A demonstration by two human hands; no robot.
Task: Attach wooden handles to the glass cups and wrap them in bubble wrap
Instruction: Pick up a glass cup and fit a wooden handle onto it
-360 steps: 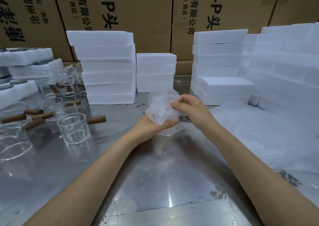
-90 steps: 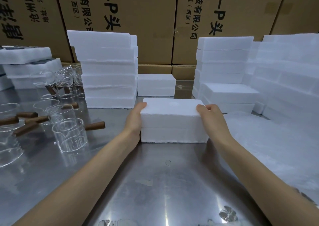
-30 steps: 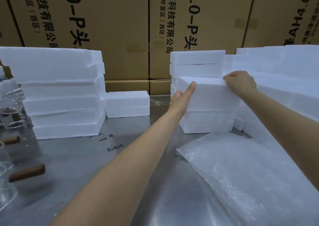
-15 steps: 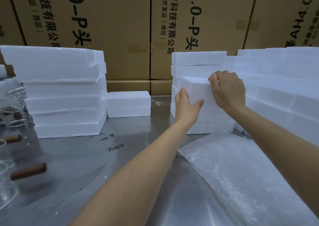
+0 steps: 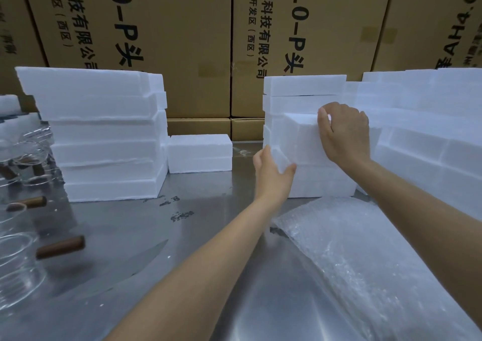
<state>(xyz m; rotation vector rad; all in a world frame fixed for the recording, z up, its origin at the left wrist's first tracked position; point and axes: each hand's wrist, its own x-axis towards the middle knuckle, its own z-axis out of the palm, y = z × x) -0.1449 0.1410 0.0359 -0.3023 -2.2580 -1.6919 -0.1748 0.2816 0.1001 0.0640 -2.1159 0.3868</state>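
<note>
A white foam box (image 5: 302, 142) leans against the front of the right-hand foam stack (image 5: 302, 90). My left hand (image 5: 273, 176) grips its lower left corner, thumb on the front face. Over its top edge curl the fingers of my right hand (image 5: 344, 134). A pile of bubble wrap sheets (image 5: 365, 267) lies on the steel table (image 5: 208, 236) just below the box. At the far left stand glass cups (image 5: 15, 260) with brown wooden handles (image 5: 61, 246), apart from both hands.
A tall stack of foam slabs (image 5: 104, 134) stands at left centre, with one small foam box (image 5: 200, 153) beside it. More foam blocks (image 5: 430, 132) fill the right side. Printed cardboard cartons (image 5: 169, 40) wall off the back.
The foam box went from the table in front of me onto the right stack. Since half a second ago my left hand has dropped to its lower corner and my right hand stays on its top.
</note>
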